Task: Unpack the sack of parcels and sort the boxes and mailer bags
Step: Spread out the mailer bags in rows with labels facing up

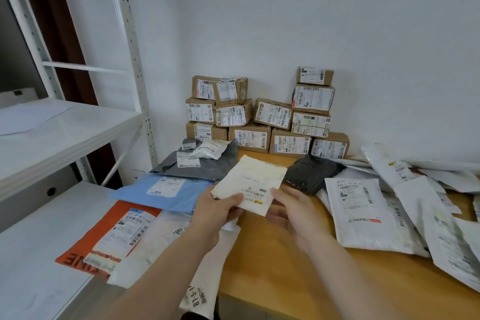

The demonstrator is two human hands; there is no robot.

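**A:** Head view, status?

**B:** You're holding the small cream paper mailer (253, 184) above the wooden table (285, 280). Your left hand (220, 206) and right hand (292, 214) each pinch a near corner. The stack of brown cardboard boxes (259, 135) at the wall looks sorted, and the row of grey, blue and orange mailer bags (161, 189) is laid out on your left.

**A:** Remaining?

**B:** The heap of white plastic mailers (363, 215) on your right looks unsorted. Sack not visible.
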